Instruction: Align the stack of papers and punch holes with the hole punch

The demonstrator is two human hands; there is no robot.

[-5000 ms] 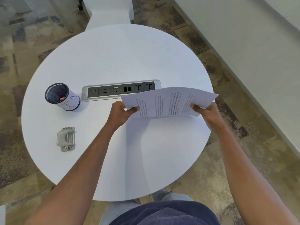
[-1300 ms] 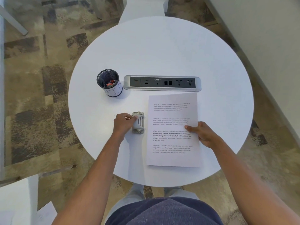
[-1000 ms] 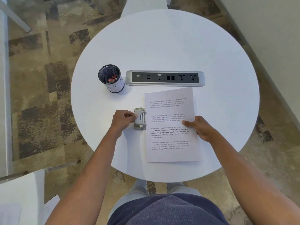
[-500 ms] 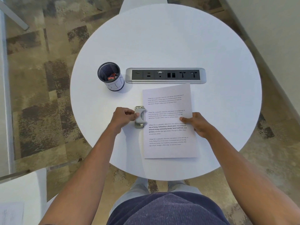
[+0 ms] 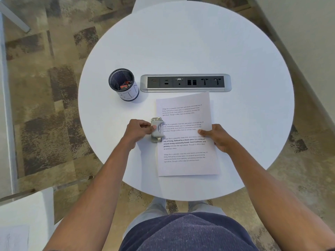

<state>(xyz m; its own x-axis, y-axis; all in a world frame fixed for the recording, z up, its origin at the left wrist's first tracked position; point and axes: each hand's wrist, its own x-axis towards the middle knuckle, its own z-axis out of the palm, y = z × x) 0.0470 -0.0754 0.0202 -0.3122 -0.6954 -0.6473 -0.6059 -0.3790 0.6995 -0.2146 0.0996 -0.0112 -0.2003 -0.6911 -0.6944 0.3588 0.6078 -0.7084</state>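
Note:
A stack of printed papers (image 5: 186, 160) lies flat on the round white table (image 5: 181, 42), long side running away from me. A small grey metal hole punch (image 5: 157, 129) sits at the middle of the stack's left edge, its mouth over that edge. My left hand (image 5: 138, 130) grips the punch from the left. My right hand (image 5: 218, 135) rests with fingers pressed flat on the right part of the papers, pinning them to the table.
A black mesh cup (image 5: 123, 84) with a white label and small items inside stands left of a grey socket strip (image 5: 185, 82) set into the table. Another white table (image 5: 25, 220) with a paper is at the lower left. Patterned carpet surrounds the table.
Five seconds ago both hands held the papers up in the air. Since then the stack was laid flat, and my left hand slid the punch rightward onto its left edge.

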